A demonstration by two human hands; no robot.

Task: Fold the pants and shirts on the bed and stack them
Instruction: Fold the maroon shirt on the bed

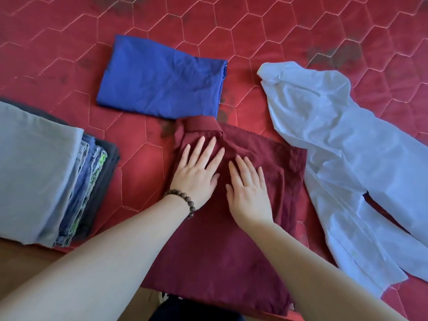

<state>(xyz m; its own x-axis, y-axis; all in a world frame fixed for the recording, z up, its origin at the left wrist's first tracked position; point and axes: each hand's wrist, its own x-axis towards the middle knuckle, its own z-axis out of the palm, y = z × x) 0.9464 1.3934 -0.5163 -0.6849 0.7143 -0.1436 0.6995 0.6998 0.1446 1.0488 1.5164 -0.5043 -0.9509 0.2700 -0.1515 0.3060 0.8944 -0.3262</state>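
Observation:
A maroon collared shirt lies on the red quilted bed, collar at the far end, its lower part hanging over the near edge. My left hand, with a bead bracelet at the wrist, presses flat on the shirt just below the collar. Beside it my right hand rests flat on the shirt's middle. Fingers of both hands are straight and spread. A folded blue garment lies beyond the shirt. A pale blue shirt sprawls unfolded to the right. A stack of folded clothes sits at the left.
The red quilted mattress stretches wide beyond the clothes. Its near edge runs along the bottom, with brown floor showing at the lower left. The pale blue shirt's hem hangs near the bed's right front edge.

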